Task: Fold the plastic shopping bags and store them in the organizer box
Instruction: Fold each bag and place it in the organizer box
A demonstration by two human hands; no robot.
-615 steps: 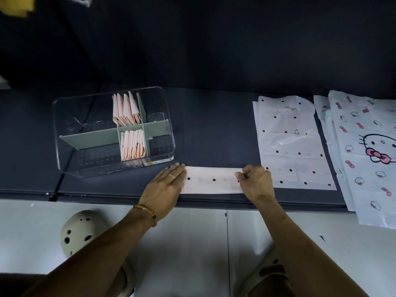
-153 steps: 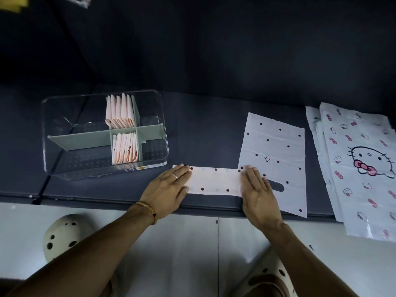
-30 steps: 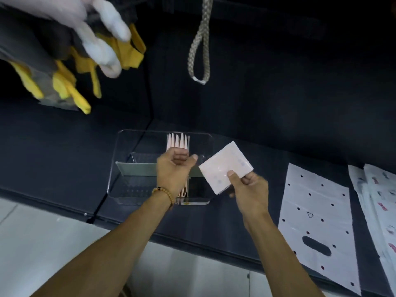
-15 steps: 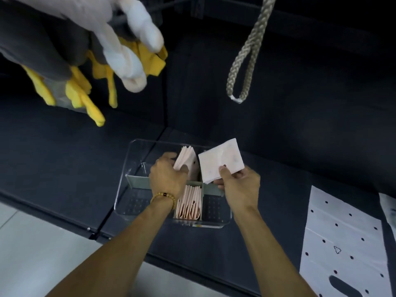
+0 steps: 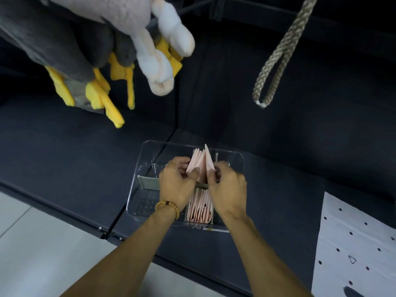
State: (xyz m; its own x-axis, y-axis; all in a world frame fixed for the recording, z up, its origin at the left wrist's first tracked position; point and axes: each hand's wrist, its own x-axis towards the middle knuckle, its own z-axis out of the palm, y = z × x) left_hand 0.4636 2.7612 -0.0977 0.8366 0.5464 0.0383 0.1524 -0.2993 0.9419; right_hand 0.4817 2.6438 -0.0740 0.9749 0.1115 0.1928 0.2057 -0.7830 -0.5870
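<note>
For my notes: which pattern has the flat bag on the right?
White with small dark dots, head view: flat bag.

A dark table (image 5: 70,159) carries everything here, its top split by a seam that runs from the front edge back under the clear organizer box (image 5: 147,159). The box stands flat on the table directly below the left grip (image 5: 177,185) and the right grip (image 5: 229,189), which both reach into it. Well off to the right of the right grip, a flat white dotted bag (image 5: 353,243) lies spread on the table, reaching to its front edge. Below that edge shows pale floor (image 5: 32,243).
</note>
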